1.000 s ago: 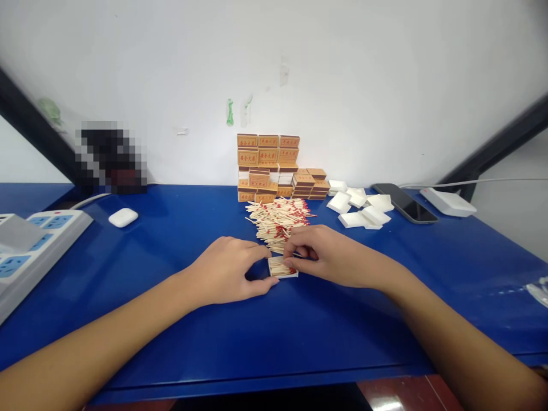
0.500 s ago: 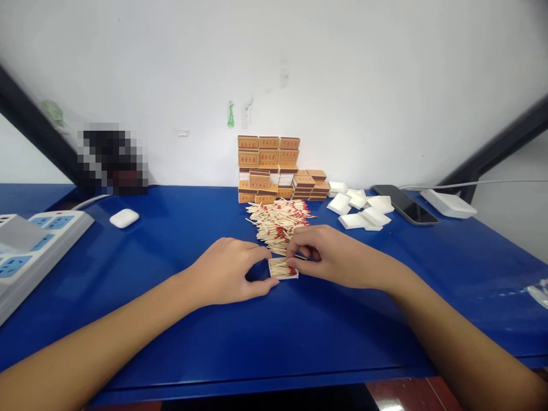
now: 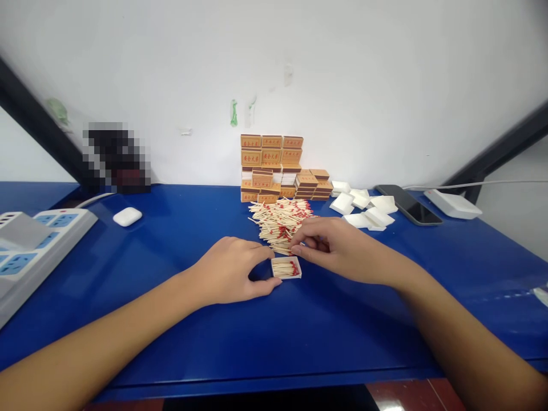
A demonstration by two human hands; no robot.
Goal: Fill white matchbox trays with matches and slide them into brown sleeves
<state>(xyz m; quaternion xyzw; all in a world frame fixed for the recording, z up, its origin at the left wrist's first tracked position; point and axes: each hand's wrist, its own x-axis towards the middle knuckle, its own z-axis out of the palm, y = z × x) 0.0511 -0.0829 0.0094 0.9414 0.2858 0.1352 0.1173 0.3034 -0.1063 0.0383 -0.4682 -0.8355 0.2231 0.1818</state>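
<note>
A small white matchbox tray (image 3: 286, 268) with red-tipped matches in it lies on the blue table (image 3: 171, 319). My left hand (image 3: 229, 271) rests beside it, thumb and forefinger against its left side. My right hand (image 3: 331, 246) hovers just behind the tray at the near edge of a loose pile of matches (image 3: 280, 221), fingers curled in a pinch at the pile; what they hold is too small to see.
Stacked orange matchboxes (image 3: 274, 168) stand against the white wall. Several empty white trays (image 3: 363, 208) lie to the right, then a dark phone (image 3: 409, 204) and a white box (image 3: 454, 204). A white earbud case (image 3: 127, 216) and a power strip (image 3: 29, 245) are at left.
My right hand has lifted off the tray and moved back to the match pile, uncovering the tray. My left hand has stayed in place.
</note>
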